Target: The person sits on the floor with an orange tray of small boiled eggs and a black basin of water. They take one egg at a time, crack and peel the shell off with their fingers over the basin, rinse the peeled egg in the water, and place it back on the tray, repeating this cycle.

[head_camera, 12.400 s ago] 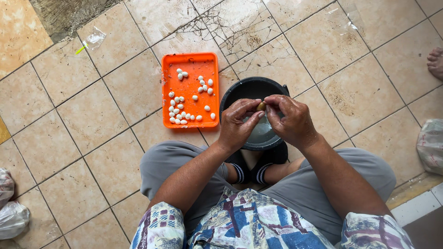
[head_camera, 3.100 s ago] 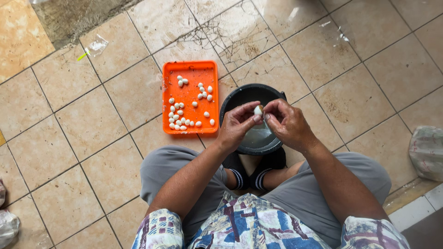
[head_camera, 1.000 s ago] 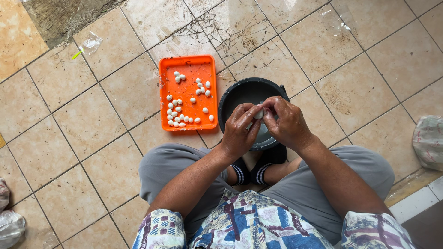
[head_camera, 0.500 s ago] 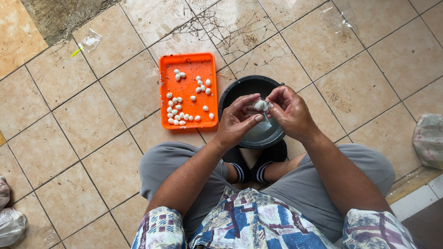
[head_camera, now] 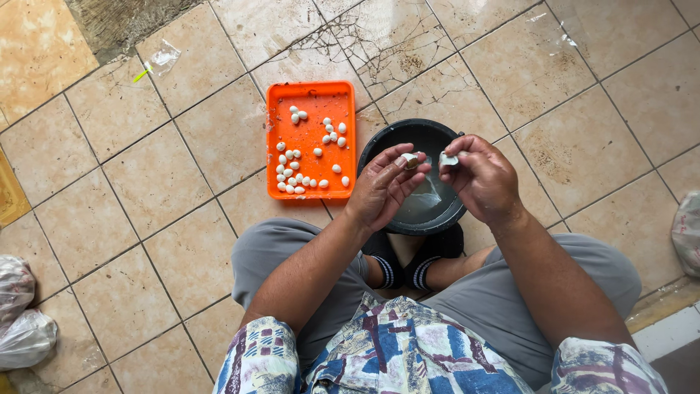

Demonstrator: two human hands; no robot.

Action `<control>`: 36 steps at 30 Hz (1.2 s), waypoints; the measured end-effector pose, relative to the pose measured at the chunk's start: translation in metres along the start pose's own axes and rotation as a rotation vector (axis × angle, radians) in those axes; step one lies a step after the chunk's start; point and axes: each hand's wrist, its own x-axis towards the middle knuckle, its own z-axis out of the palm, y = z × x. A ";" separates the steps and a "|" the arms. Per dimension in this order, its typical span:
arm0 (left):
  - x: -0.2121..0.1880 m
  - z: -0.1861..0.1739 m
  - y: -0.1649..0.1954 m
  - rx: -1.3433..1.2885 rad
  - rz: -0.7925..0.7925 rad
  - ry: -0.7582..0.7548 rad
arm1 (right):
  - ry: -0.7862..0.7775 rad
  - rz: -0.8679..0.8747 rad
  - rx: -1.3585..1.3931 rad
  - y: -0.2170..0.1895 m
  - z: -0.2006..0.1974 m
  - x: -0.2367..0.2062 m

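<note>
Centre of the frame, above the black bowl (head_camera: 386, 142): left hand (head_camera: 383, 186) closed in a fingertip grip on a small pale piece (head_camera: 410, 159), right hand (head_camera: 485, 179) pinching a second pale piece (head_camera: 448, 159), just apart. Seemingly mid-peeling. Left of the bowl, orange tray (head_camera: 310, 95) with white peeled pieces (head_camera: 295, 175). Calling next for a gentle, steady pinch.

The person wears a short-sleeved patchwork-print shirt (head_camera: 408, 350), grey trousers (head_camera: 292, 252) and dark striped sandals (head_camera: 405, 266).

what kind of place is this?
Probably a home yard or back porch floor: cracked, stained tiles, an orange tray of small white pieces and a black basin set straight on the ground.
</note>
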 end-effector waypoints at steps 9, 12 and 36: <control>0.003 -0.001 -0.012 0.074 0.059 0.084 | -0.054 -0.501 -1.218 -0.001 0.036 -0.007; 0.001 -0.002 -0.016 0.115 0.084 0.095 | -0.089 -0.560 -1.288 -0.001 0.044 -0.007; 0.008 -0.004 0.000 -0.011 -0.005 0.028 | 0.132 0.005 -0.378 0.009 -0.011 0.012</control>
